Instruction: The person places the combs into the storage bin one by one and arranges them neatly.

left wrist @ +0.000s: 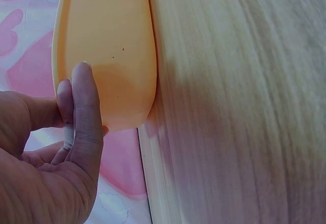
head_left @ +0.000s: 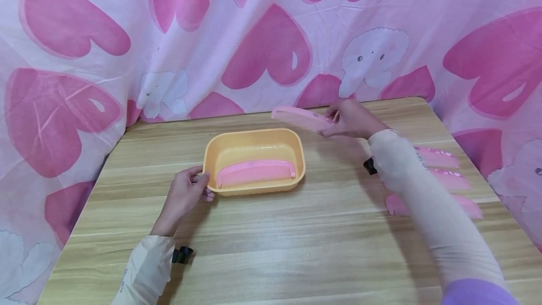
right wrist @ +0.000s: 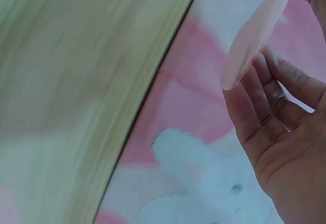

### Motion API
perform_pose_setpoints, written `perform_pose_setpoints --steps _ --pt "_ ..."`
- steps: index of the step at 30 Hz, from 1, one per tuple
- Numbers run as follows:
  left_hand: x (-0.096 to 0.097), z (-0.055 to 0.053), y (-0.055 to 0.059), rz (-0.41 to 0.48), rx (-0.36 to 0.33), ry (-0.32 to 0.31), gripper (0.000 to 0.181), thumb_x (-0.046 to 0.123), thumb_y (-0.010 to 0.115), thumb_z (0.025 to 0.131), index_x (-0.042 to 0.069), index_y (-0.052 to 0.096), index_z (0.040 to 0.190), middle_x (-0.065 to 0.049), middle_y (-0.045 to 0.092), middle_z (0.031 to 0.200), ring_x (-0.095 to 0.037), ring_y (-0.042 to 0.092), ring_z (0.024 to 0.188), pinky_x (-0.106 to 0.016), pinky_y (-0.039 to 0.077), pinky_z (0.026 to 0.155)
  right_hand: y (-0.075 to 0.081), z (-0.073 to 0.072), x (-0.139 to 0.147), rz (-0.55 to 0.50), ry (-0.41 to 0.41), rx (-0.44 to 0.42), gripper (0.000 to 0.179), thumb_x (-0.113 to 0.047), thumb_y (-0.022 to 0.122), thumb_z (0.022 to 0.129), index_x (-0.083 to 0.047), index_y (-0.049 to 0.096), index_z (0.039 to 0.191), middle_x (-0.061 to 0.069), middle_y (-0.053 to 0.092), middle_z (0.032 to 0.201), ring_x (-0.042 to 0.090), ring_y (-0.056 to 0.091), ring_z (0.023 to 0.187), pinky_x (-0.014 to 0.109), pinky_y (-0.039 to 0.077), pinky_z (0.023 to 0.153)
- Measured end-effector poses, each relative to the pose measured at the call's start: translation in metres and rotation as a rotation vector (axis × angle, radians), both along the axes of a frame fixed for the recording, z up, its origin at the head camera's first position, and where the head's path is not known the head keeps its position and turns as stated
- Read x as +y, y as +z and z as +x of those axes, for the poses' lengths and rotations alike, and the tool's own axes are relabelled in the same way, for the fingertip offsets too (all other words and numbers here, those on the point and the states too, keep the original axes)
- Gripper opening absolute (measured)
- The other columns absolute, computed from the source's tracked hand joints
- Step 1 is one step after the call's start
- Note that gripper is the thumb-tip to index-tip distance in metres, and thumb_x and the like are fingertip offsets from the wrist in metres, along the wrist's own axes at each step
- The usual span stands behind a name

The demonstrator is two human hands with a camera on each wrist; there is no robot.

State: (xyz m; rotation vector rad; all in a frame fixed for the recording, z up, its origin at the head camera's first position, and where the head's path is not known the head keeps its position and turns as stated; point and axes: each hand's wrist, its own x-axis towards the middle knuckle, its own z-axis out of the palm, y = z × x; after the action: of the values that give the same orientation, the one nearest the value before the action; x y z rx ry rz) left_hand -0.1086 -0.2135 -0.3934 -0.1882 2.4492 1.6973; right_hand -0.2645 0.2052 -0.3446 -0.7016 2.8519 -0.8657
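Note:
A yellow-orange plastic basin (head_left: pixel 254 138) stands on the table left of centre, its long side facing me. Inside it lies one pink comb (head_left: pixel 254 172), teeth toward me. My left hand (head_left: pixel 185 192) pinches the basin's left rim between thumb and fingers; the left wrist view shows the fingers along the basin's outer wall (left wrist: pixel 122 81). Raised above the table's back part, right of the basin, a second pink comb (head_left: pixel 302 117) is pinched at its right end by my right hand (head_left: pixel 353 119). In the right wrist view that comb (right wrist: pixel 254 38) shows nearly edge-on between thumb and fingers.
Several more pink combs (head_left: pixel 449 180) lie in a stack of rows on the table's right side, partly hidden by my right sleeve (head_left: pixel 406 168). The wooden table (head_left: pixel 271 248) ends at the back against a pink heart-patterned curtain (head_left: pixel 271 51).

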Motion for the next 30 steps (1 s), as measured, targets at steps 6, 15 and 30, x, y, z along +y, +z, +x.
perform_pose_setpoints --steps 6,15,30 --pt "0.000 0.000 0.000 -0.004 -0.001 0.005 0.042 0.010 0.051 0.105 -0.013 0.048 0.141 -0.017 0.064 0.085 -0.021 0.071 0.065 -0.033 0.066 0.063 0.007 0.010 -0.033 0.003 0.085 0.036 0.038 -0.030 0.093 0.069 -0.005 0.074 0.091 0.004 0.070 0.084 0.021 0.062 0.079 0.033 0.056 0.069" --pt "0.001 0.000 0.000 -0.007 -0.002 0.013 0.042 0.010 0.051 0.105 -0.012 0.048 0.141 -0.018 0.065 0.085 -0.022 0.072 0.066 -0.032 0.066 0.063 0.011 0.026 -0.079 0.091 0.185 0.082 0.050 -0.043 0.090 0.069 -0.006 0.075 0.100 0.002 0.070 0.092 0.019 0.063 0.085 0.032 0.058 0.074" --pt "0.001 -0.001 0.000 -0.015 -0.014 0.019 0.042 0.010 0.050 0.106 -0.013 0.047 0.141 -0.017 0.065 0.085 -0.019 0.071 0.064 -0.032 0.066 0.063 -0.011 0.044 -0.132 0.209 0.289 0.012 0.057 -0.048 0.088 0.072 -0.005 0.073 0.107 0.000 0.067 0.099 0.017 0.060 0.088 0.031 0.056 0.079"
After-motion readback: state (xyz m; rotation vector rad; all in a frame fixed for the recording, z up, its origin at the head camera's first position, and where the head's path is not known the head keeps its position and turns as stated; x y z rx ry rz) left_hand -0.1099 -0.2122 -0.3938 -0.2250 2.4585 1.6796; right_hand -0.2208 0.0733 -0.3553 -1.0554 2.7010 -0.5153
